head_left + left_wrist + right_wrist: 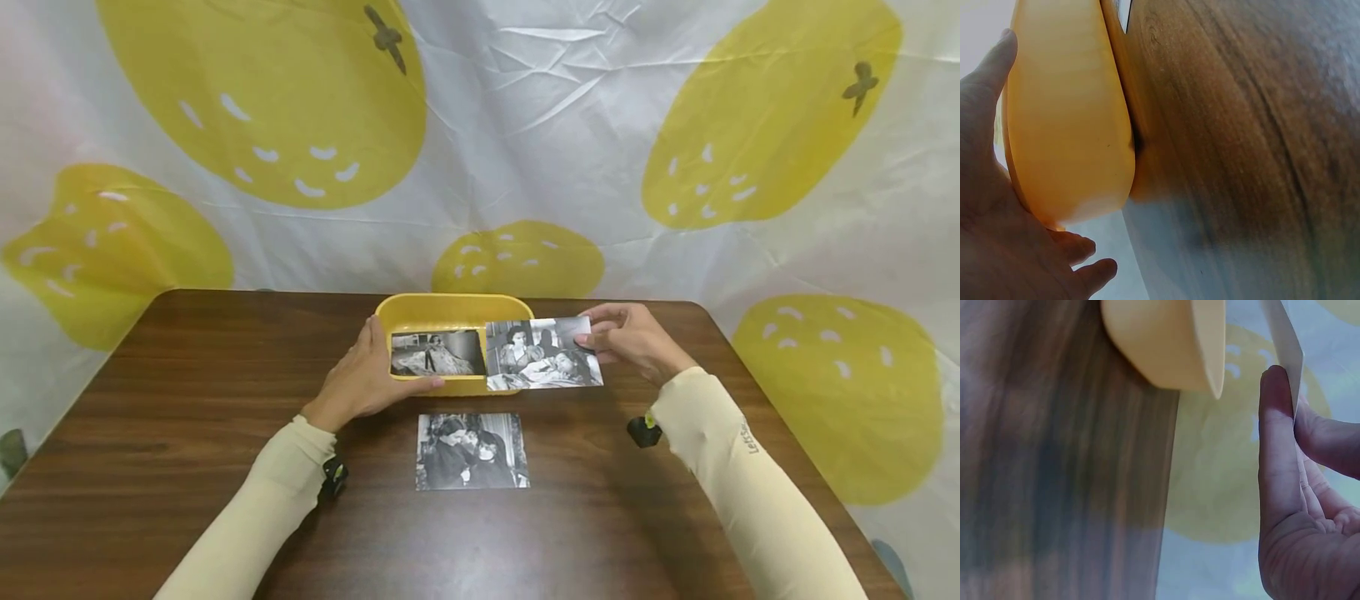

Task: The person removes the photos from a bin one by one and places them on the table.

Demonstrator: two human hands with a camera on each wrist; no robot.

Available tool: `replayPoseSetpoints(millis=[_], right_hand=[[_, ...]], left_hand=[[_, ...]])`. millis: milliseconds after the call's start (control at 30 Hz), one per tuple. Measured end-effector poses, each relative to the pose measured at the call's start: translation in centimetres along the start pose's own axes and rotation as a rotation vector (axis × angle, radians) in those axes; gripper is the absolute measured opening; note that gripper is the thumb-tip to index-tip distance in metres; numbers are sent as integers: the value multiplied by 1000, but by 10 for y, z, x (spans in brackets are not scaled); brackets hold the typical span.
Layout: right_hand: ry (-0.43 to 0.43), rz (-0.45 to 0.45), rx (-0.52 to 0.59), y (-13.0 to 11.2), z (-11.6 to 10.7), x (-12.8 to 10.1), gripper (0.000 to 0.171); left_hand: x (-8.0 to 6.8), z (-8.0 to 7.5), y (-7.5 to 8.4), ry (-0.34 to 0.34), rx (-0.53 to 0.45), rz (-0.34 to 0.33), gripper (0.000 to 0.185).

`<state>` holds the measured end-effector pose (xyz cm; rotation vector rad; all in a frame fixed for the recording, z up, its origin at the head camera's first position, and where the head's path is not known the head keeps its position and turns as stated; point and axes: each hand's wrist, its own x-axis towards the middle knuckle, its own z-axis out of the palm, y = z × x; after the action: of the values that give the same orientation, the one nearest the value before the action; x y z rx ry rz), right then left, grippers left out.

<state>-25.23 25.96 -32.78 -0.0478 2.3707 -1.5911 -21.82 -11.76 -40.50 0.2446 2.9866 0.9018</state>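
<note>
Pinching a photo [536, 360], the right hand [628, 337] hovers; left hand [365, 373] holds yellow tray [450, 310].

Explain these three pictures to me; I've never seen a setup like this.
There is no machine: you see a person's bare left hand and right hand. The wide picture comes from a head camera; the two close ones come from a camera on each wrist. On the wooden table stands a yellow tub with one black-and-white photo inside. A second photo lies nearer the person. The left hand holds the tub's end; the right pinches a third photo.
</note>
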Motion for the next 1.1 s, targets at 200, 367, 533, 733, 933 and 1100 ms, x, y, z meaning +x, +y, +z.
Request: replayPoseSetpoints(millis=[200,367,533,733,933,1100], right_hand=[[17,27,37,17,-13,-19,54],[15,48,56,31,-20,-34,52],[7,63,53,48,-23,-45,48],[-6,68,39,67,-21,-53,46],[-3,66,52,82,-19,-56,39],[-13,53,46,91,-16,-58,41]], left_hand=[[-2,-1,0,-15,7,-10,146],[-3,-3,0,1,2,-5,146],[-3,-3,-1,4,2,-2,146],[-4,-2,-1,-2,1,-4,146],[-4,-2,-3,7,-3,-4,147],[-4,-3,-2,16,-9,2,146]])
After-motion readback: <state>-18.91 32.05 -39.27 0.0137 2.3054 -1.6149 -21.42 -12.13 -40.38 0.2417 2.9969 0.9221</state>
